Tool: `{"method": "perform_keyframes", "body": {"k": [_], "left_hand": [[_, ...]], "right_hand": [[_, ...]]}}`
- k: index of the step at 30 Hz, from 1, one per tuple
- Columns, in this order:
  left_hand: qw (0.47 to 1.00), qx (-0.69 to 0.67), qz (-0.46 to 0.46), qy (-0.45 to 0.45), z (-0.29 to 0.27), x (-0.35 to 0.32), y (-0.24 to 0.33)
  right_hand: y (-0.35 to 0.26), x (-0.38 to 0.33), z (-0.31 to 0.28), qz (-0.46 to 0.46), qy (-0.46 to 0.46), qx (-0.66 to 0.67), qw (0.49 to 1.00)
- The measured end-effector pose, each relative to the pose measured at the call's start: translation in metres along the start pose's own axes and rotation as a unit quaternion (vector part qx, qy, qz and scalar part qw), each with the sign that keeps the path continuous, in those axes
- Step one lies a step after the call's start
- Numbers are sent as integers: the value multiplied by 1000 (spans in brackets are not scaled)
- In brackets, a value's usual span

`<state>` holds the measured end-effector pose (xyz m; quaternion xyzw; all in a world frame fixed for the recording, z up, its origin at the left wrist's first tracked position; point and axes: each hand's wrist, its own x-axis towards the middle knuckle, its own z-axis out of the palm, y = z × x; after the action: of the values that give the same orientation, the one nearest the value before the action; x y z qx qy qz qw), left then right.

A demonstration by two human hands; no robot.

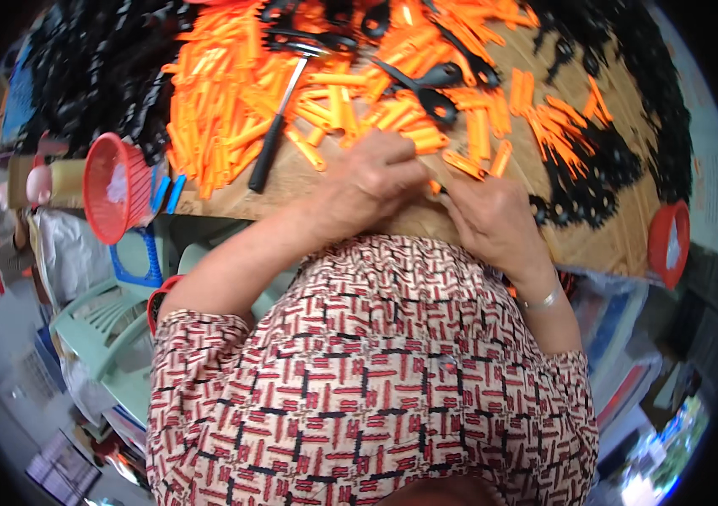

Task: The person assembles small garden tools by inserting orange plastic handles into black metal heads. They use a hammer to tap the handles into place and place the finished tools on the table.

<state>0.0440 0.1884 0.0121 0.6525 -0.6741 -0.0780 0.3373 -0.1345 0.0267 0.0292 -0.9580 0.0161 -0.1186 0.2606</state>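
Left hand [376, 181] & right hand [489, 215] both curl shut on small orange bits [435, 187] at the surface [603, 244] edge; hammer [279, 122] near.

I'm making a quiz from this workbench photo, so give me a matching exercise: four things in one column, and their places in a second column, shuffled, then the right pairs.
Things:
1. hammer
2. red basket
3. bracelet
4. green plastic chair

Places:
A. on the right wrist
B. on the floor, left of the person
C. lying on the orange plastic pieces, left of the left hand
D. at the left edge of the table

Pairs: 1-C, 2-D, 3-A, 4-B
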Motion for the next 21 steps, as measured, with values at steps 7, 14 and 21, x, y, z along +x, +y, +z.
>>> {"method": "perform_keyframes", "body": {"k": [7, 14, 21], "left_hand": [[987, 70, -104, 105, -53, -26, -8], [892, 370, -251, 61, -68, -58, -49], [944, 239, -178, 142, -47, -25, -42]], "right_hand": [[-20, -23, -12, 68, 54, -16, 996], [-11, -60, -1, 115, 71, -126, 983], [3, -63, 12, 128, 116, -182, 968]]}}
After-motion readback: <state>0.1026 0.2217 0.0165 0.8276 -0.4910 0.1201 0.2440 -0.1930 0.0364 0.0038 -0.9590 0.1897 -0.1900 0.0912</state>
